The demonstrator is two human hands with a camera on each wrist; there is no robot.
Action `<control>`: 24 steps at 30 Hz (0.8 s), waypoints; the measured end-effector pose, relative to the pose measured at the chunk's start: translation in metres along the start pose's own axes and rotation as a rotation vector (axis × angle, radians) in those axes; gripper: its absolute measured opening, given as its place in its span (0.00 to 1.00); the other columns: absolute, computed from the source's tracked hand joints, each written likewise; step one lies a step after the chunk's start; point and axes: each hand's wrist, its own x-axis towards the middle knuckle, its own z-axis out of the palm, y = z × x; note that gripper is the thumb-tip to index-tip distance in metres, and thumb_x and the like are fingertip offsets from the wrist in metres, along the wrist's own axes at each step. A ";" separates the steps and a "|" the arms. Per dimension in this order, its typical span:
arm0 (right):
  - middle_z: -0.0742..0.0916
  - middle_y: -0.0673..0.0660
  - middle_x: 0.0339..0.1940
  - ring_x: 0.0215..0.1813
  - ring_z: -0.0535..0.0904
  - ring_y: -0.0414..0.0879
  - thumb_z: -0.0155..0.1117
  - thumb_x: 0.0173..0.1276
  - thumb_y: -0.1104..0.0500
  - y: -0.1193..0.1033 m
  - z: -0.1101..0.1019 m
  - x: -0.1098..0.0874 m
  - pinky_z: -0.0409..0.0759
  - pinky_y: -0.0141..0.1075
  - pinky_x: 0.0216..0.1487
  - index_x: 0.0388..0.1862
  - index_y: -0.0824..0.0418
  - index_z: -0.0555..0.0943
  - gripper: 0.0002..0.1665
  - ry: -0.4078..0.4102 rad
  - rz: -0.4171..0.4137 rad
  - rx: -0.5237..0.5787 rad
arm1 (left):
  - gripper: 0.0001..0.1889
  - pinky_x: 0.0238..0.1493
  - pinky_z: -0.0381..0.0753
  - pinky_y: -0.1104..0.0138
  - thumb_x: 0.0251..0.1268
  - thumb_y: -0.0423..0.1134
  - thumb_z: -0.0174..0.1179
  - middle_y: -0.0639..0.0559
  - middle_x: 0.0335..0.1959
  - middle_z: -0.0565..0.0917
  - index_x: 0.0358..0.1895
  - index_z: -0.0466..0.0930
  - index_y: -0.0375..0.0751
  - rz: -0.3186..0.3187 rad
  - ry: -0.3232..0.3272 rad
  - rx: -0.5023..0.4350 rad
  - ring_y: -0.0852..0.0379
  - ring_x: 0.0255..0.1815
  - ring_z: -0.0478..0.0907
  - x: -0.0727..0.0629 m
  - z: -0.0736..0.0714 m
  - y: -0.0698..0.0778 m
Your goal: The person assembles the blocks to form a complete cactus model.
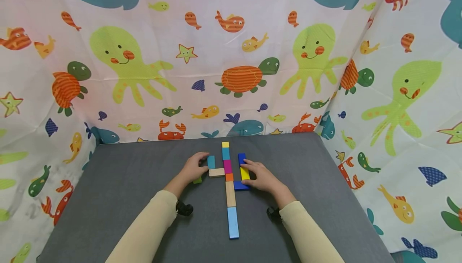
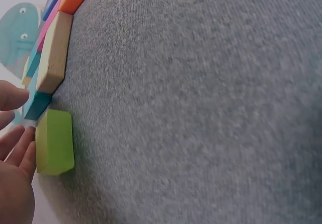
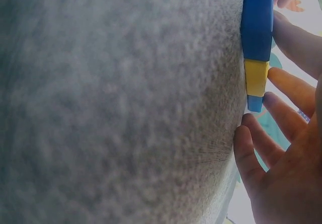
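Observation:
My left hand (image 1: 193, 167) is beside a teal block (image 1: 211, 162), its fingertips close to the block's left side. Under the teal block lies a natural wood block (image 1: 216, 172); a green block (image 2: 55, 142) sits by the left hand, mostly hidden by it in the head view. With fingers spread, my right hand (image 1: 262, 177) touches the right side of a yellow block (image 1: 245, 173). That block stands between a dark blue block (image 1: 242, 158) above and another blue block (image 1: 241, 186) lying crosswise below; the thumb is at the lower one.
A line of blocks runs up the middle of the grey table (image 1: 122, 199): a light blue block (image 1: 233, 223), a long wood block (image 1: 230, 194), an orange block (image 1: 229, 177), a magenta block (image 1: 227, 166), a teal and a small yellow block (image 1: 225, 144). A patterned curtain (image 1: 202, 106) surrounds the table.

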 end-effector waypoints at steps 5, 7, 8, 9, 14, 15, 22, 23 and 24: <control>0.67 0.55 0.86 0.84 0.61 0.61 0.72 0.74 0.47 -0.001 0.000 -0.001 0.64 0.62 0.79 0.81 0.53 0.72 0.40 0.003 -0.003 0.005 | 0.30 0.72 0.73 0.44 0.72 0.30 0.62 0.38 0.73 0.75 0.77 0.72 0.37 -0.001 0.051 -0.045 0.39 0.71 0.75 -0.009 -0.008 -0.007; 0.67 0.55 0.86 0.84 0.60 0.61 0.72 0.74 0.47 -0.002 0.000 -0.001 0.64 0.62 0.79 0.81 0.53 0.72 0.40 0.001 0.000 0.012 | 0.30 0.71 0.74 0.44 0.72 0.30 0.62 0.38 0.73 0.76 0.77 0.72 0.37 0.004 0.063 -0.048 0.39 0.71 0.75 -0.013 -0.011 -0.009; 0.66 0.55 0.86 0.84 0.60 0.61 0.72 0.74 0.47 -0.003 0.000 -0.002 0.64 0.62 0.79 0.81 0.53 0.72 0.40 0.001 0.001 0.015 | 0.30 0.71 0.74 0.44 0.72 0.30 0.62 0.38 0.72 0.76 0.77 0.72 0.36 0.005 0.069 -0.046 0.39 0.70 0.75 -0.015 -0.012 -0.011; 0.66 0.55 0.86 0.84 0.60 0.61 0.72 0.74 0.47 -0.003 -0.001 -0.002 0.64 0.62 0.79 0.81 0.53 0.72 0.40 -0.001 0.001 0.020 | 0.30 0.71 0.74 0.44 0.72 0.31 0.62 0.38 0.72 0.76 0.77 0.72 0.36 0.003 0.072 -0.045 0.39 0.70 0.75 -0.017 -0.014 -0.012; 0.65 0.54 0.87 0.85 0.59 0.61 0.72 0.74 0.47 -0.003 -0.002 -0.002 0.63 0.62 0.80 0.82 0.53 0.71 0.40 -0.003 -0.003 0.018 | 0.30 0.71 0.74 0.44 0.73 0.34 0.65 0.38 0.68 0.79 0.77 0.72 0.35 -0.006 0.087 -0.051 0.40 0.68 0.76 -0.028 -0.019 -0.019; 0.65 0.54 0.87 0.85 0.59 0.61 0.72 0.74 0.47 -0.003 -0.002 -0.002 0.63 0.62 0.79 0.82 0.53 0.71 0.40 -0.003 -0.002 0.018 | 0.30 0.71 0.74 0.44 0.73 0.35 0.65 0.38 0.67 0.80 0.76 0.72 0.35 -0.007 0.088 -0.054 0.40 0.68 0.76 -0.031 -0.020 -0.021; 0.66 0.54 0.87 0.85 0.59 0.61 0.72 0.74 0.47 -0.003 -0.001 -0.002 0.64 0.62 0.79 0.81 0.53 0.72 0.41 -0.004 0.003 0.023 | 0.33 0.71 0.74 0.44 0.70 0.38 0.70 0.38 0.66 0.80 0.76 0.72 0.34 0.007 0.061 -0.040 0.40 0.67 0.76 -0.047 -0.024 -0.027; 0.66 0.54 0.87 0.85 0.59 0.61 0.72 0.74 0.46 -0.003 -0.001 -0.002 0.64 0.62 0.79 0.81 0.53 0.72 0.41 -0.004 0.004 0.022 | 0.34 0.70 0.74 0.44 0.68 0.39 0.71 0.38 0.66 0.80 0.76 0.72 0.33 0.011 0.055 -0.024 0.40 0.67 0.76 -0.049 -0.025 -0.027; 0.66 0.54 0.87 0.85 0.59 0.61 0.72 0.74 0.46 -0.003 -0.001 -0.002 0.64 0.62 0.79 0.81 0.52 0.72 0.41 -0.005 0.005 0.021 | 0.35 0.70 0.74 0.44 0.67 0.40 0.72 0.38 0.67 0.80 0.75 0.73 0.33 0.012 0.045 -0.010 0.40 0.67 0.76 -0.050 -0.025 -0.028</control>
